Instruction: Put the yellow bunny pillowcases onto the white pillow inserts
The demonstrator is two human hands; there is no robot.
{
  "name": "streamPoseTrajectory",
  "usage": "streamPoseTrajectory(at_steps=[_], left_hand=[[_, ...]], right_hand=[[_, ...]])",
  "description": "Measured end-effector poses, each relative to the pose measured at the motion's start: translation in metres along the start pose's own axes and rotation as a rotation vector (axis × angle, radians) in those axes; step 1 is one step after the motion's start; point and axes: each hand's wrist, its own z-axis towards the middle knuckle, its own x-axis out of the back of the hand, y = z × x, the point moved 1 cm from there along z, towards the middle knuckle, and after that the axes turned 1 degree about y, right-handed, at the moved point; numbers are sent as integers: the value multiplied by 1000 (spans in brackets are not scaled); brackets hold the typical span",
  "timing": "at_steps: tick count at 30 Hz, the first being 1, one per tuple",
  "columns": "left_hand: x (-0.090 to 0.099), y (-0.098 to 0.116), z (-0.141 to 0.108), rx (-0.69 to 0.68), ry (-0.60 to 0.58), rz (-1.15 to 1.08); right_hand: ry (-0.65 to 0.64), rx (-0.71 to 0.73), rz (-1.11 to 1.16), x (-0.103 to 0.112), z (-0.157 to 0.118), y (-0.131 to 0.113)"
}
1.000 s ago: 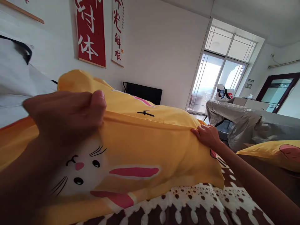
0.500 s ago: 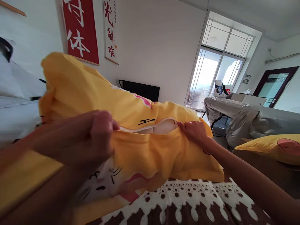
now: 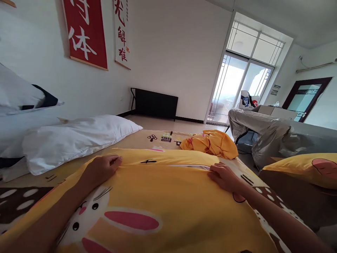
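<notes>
A yellow pillowcase [image 3: 168, 196] with a printed rabbit lies spread across the bed below me, looking plump. Its opening, a narrow slit with white showing inside, runs between my hands. My left hand [image 3: 105, 167] pinches the yellow fabric at the slit's left end. At the right end, my right hand [image 3: 222, 174] has its fingers closed on the fabric edge. Just beyond the pillowcase, a crumpled orange-yellow cloth [image 3: 213, 142] rests on the patterned sheet [image 3: 158, 137].
A white pillow [image 3: 76, 138] lies at the left of the bed, with another white pillow [image 3: 18, 91] behind it. On the right, a yellow pillow [image 3: 302, 167] sits on a brown box. Plastic-covered furniture [image 3: 268, 126] stands beyond.
The raised yellow pillowcase has come down flat on the bed, uncovering the white pillow and crumpled cloth behind. Its opening has narrowed. Both hands have moved lower, still on the fabric.
</notes>
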Motion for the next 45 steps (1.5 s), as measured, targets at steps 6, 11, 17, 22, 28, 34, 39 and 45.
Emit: streamPoseTrajectory(at_steps=[6, 11, 17, 22, 28, 34, 39, 45], left_hand=[[-16, 66, 0, -414, -227, 105], [-50, 155, -13, -821, -362, 98], [-78, 207, -3, -870, -282, 101], [-74, 200, -3, -952, -346, 37], [-59, 175, -25, -912, -412, -4], [-61, 178, -38, -942, -404, -55], [-56, 197, -48, -986, -390, -70], [-68, 206, -49, -979, -427, 3]], right_hand=[[75, 76, -37, -7, 4, -9], [-41, 281, -251, -10, 17, -45], [-160, 413, -367, -7, 25, -74], [137, 575, -472, -19, 34, -75], [650, 799, -499, -33, 28, -58], [835, 706, -400, -30, 13, -49], [868, 472, -266, -29, 10, -42], [683, 307, -257, -41, 3, -20]])
